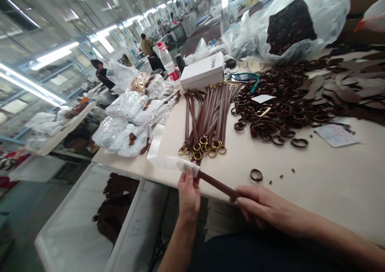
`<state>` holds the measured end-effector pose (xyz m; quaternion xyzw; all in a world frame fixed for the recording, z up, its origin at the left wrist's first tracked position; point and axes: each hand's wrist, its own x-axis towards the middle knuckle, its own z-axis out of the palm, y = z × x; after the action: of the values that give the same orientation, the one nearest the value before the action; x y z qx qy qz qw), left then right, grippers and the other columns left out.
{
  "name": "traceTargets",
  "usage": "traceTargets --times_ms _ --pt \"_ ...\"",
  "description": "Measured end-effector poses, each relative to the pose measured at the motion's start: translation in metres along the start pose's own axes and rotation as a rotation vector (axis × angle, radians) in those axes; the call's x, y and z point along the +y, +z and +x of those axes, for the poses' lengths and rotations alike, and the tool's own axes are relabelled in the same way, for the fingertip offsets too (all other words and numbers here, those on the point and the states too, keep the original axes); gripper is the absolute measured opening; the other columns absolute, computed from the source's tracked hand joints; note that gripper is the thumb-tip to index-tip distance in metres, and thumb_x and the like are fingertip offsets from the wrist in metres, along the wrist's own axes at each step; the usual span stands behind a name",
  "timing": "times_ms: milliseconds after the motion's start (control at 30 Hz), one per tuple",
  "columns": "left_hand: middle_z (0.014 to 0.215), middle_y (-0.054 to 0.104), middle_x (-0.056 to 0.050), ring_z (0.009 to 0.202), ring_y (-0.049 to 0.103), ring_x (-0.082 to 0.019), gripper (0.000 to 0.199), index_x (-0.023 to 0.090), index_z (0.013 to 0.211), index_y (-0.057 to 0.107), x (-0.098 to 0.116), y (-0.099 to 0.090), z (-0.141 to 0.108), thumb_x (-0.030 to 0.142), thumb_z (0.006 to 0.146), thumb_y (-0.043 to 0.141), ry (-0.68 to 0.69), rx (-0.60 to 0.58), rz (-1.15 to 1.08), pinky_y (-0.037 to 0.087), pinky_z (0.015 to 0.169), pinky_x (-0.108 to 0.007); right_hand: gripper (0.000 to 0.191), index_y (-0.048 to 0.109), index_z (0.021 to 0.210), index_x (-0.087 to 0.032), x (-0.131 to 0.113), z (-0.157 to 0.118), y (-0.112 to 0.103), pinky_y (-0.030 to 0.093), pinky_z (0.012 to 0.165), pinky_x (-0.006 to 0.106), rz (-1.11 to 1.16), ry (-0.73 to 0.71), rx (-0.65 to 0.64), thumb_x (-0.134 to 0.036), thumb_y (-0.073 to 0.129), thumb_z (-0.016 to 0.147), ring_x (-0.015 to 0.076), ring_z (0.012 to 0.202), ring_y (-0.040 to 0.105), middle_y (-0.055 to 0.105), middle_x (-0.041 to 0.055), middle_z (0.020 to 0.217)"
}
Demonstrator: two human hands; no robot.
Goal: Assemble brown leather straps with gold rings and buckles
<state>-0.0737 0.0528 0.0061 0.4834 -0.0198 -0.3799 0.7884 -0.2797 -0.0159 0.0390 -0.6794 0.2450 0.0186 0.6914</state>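
Note:
A brown leather strap (217,183) stretches between my two hands at the front edge of the table. My left hand (189,196) pinches its far end, where a white wrapping strip (164,162) lies around or against it, thumb on top. The strip trails off to the left over the tabletop. Around the strap's near end the fingers of my right hand (267,208) are closed, and that end is hidden in the grip. Just beyond my left hand lies a bundle of brown straps (207,119) with gold rings at their ends.
Bagged white-wrapped pieces (126,119) lie at left. A white box (203,71) and a bottle (168,61) stand behind the straps. Brown leather loops (279,99) are heaped at right, with one loose loop (256,175) nearer. Below left is a white bin (75,208) holding brown pieces.

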Motion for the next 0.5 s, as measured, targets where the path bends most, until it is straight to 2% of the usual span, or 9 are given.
traceTargets --times_ms 100,200,267,333,433,500 --pt "0.084 0.073 -0.003 0.065 0.061 -0.006 0.043 0.016 0.088 0.077 0.006 -0.007 -0.002 0.032 0.053 0.096 -0.041 -0.016 0.093 0.048 0.058 -0.014 0.046 0.057 0.081 -0.019 0.031 -0.039 -0.009 0.043 0.055 0.024 -0.053 0.106 0.055 -0.059 0.041 0.097 0.0148 0.059 0.055 0.062 0.0047 0.071" --pt "0.071 0.064 0.001 0.052 0.046 -0.001 0.044 0.014 0.092 0.078 -0.005 -0.009 -0.019 0.030 0.055 0.096 -0.172 -0.104 0.129 0.038 0.049 -0.013 0.048 0.058 0.077 -0.020 0.053 -0.058 -0.014 0.042 0.056 0.026 -0.137 0.177 0.111 -0.061 0.042 0.097 0.0160 0.059 0.055 0.062 0.0054 0.068" --pt "0.066 0.060 0.003 0.052 0.044 -0.002 0.046 0.014 0.093 0.078 -0.017 -0.006 -0.036 0.031 0.055 0.096 -0.259 -0.141 0.136 0.037 0.049 -0.014 0.047 0.056 0.075 -0.020 0.053 -0.053 -0.012 0.040 0.055 0.026 -0.161 0.196 0.117 -0.059 0.042 0.097 0.0157 0.056 0.053 0.061 0.0051 0.065" --pt "0.066 0.060 0.001 0.054 0.046 -0.003 0.045 0.014 0.092 0.079 -0.030 -0.002 -0.051 0.032 0.054 0.096 -0.334 -0.181 0.171 0.039 0.051 -0.015 0.046 0.054 0.073 -0.019 0.042 -0.036 -0.005 0.039 0.052 0.025 -0.165 0.180 0.119 -0.057 0.042 0.096 0.0145 0.053 0.052 0.059 0.0043 0.062" --pt "0.067 0.062 -0.001 0.057 0.049 -0.005 0.043 0.013 0.086 0.079 -0.038 0.003 -0.067 0.035 0.054 0.096 -0.401 -0.257 0.234 0.039 0.053 -0.017 0.044 0.057 0.082 -0.017 0.020 -0.010 0.005 0.037 0.048 0.023 -0.136 0.068 0.120 -0.055 0.040 0.096 0.0127 0.049 0.048 0.056 0.0020 0.061" --pt "0.066 0.062 -0.001 0.056 0.048 -0.005 0.043 0.012 0.084 0.079 -0.034 0.004 -0.072 0.038 0.054 0.095 -0.396 -0.265 0.248 0.038 0.053 -0.017 0.045 0.060 0.090 -0.016 0.012 -0.004 0.007 0.040 0.049 0.022 -0.094 -0.016 0.080 -0.055 0.039 0.096 0.0130 0.051 0.051 0.057 0.0019 0.064"
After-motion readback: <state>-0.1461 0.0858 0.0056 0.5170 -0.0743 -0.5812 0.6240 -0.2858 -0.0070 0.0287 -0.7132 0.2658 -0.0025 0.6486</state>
